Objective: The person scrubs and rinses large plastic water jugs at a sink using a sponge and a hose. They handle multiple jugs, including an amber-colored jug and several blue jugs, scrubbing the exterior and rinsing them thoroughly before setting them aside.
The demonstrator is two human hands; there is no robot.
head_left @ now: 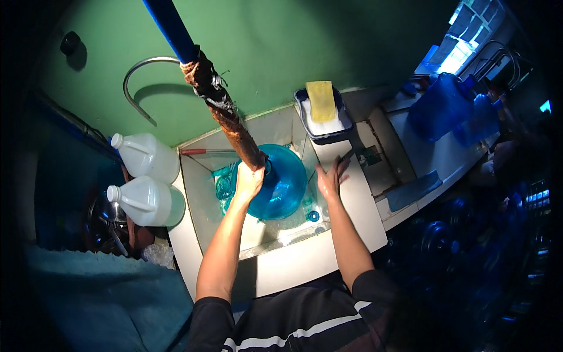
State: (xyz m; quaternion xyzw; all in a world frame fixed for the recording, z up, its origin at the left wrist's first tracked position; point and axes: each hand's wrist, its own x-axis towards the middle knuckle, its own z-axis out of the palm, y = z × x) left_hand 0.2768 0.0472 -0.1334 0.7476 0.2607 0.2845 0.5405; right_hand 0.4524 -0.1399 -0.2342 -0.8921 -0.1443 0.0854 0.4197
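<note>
My left hand (251, 180) is closed at the lower end of a long pole (237, 132), right by the neck of a big round blue water jug (287, 182). Blue at the top, the pole turns brown and worn lower down, with cord and torn tape wound round it. The jug rests in a tiled basin (202, 220); whether the pole's tip goes into its neck is hidden by my hand. Over the basin's right rim my right hand (332, 176) is open, fingers apart, holding nothing. Crumpled teal netting (224, 186) lies left of the jug.
Two white plastic jugs (146, 202) stand left of the basin, below a curved metal pipe (132, 88). A dark tub (340, 136) of white suds with a yellow sponge (320, 101) sits behind on the right. Blue water jugs (443, 108) stand far right.
</note>
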